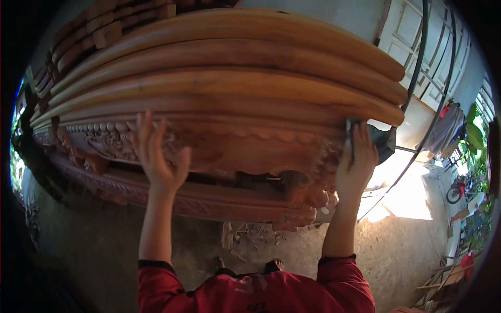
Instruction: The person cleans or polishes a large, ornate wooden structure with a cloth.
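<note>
Long rounded wooden rails [224, 78] lie stacked across the view, above a carved wooden panel [235, 148] with scrollwork and a scalloped edge. My left hand [159, 151] is in front of the panel's left part, fingers spread, holding nothing; it looks slightly blurred. On the right, my right hand [357, 156] presses a dark sheet [350, 133] against the wood near the panel's right end, its fingers together over it. More dark material [383, 143] shows just behind that hand, beside the rail ends.
Carved lower rails [229, 206] extend below the panel. More wooden pieces [107, 31] are stacked at the upper left. Black curved metal bars [430, 122] stand at the right. Wood scraps [255, 237] lie on the floor near my feet. A motorbike [455, 192] is at the far right.
</note>
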Action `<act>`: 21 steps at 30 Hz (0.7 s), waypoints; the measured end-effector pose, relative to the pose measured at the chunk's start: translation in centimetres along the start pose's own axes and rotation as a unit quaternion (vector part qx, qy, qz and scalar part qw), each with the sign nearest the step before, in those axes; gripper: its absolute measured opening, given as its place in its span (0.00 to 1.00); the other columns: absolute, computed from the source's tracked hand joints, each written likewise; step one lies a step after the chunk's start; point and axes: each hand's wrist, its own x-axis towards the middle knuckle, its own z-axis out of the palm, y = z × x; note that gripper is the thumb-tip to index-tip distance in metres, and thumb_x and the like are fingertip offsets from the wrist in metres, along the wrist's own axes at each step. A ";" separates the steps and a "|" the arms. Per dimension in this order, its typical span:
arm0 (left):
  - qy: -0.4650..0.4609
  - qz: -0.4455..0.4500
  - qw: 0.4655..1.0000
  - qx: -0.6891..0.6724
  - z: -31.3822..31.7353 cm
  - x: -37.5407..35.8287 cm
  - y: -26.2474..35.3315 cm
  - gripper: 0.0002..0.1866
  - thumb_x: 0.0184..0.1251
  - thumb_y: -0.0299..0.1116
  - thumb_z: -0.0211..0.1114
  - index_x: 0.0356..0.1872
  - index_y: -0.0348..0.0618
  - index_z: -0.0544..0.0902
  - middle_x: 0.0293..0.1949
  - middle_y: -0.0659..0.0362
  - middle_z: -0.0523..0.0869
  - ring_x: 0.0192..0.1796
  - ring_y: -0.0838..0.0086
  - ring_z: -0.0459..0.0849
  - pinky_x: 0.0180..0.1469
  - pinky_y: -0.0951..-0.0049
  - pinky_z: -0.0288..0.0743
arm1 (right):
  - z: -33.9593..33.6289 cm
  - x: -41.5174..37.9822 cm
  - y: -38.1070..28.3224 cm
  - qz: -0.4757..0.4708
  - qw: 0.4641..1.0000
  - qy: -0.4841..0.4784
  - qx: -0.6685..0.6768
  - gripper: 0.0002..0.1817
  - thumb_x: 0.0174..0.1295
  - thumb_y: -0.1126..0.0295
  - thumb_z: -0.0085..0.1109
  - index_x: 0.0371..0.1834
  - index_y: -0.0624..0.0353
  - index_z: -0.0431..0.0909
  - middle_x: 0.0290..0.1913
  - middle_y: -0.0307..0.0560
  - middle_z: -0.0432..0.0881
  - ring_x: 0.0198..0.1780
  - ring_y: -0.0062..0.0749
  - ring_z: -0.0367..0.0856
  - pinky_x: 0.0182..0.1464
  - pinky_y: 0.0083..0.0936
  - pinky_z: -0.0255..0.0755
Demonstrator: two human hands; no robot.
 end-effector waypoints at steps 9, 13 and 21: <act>-0.034 -0.020 0.998 0.047 -0.3 -1.6 -13.6 0.30 0.62 0.52 0.50 0.58 0.38 0.68 0.62 0.49 0.67 0.66 0.56 0.62 0.66 0.52 0.40 | 5.0 -2.7 -12.1 -0.135 0.985 -0.109 0.010 0.25 0.50 0.70 0.56 0.55 0.54 0.70 0.60 0.43 0.71 0.62 0.32 0.67 0.64 0.43 0.51; -0.006 -0.017 1.000 0.007 -0.1 -1.9 -14.1 0.29 0.62 0.50 0.49 0.57 0.38 0.71 0.59 0.49 0.71 0.65 0.57 0.64 0.67 0.57 0.40 | 3.4 -3.7 -8.4 0.071 0.995 0.063 -0.015 0.13 0.60 0.72 0.49 0.46 0.64 0.75 0.44 0.54 0.79 0.50 0.44 0.76 0.52 0.38 0.66; 0.007 0.006 1.000 -0.006 -0.5 -1.9 -14.6 0.23 0.63 0.41 0.50 0.54 0.34 0.73 0.57 0.51 0.74 0.64 0.59 0.67 0.66 0.62 0.44 | 3.2 -2.4 -9.9 0.315 0.871 0.363 0.099 0.17 0.66 0.65 0.46 0.47 0.70 0.74 0.43 0.51 0.79 0.41 0.32 0.79 0.42 0.23 0.73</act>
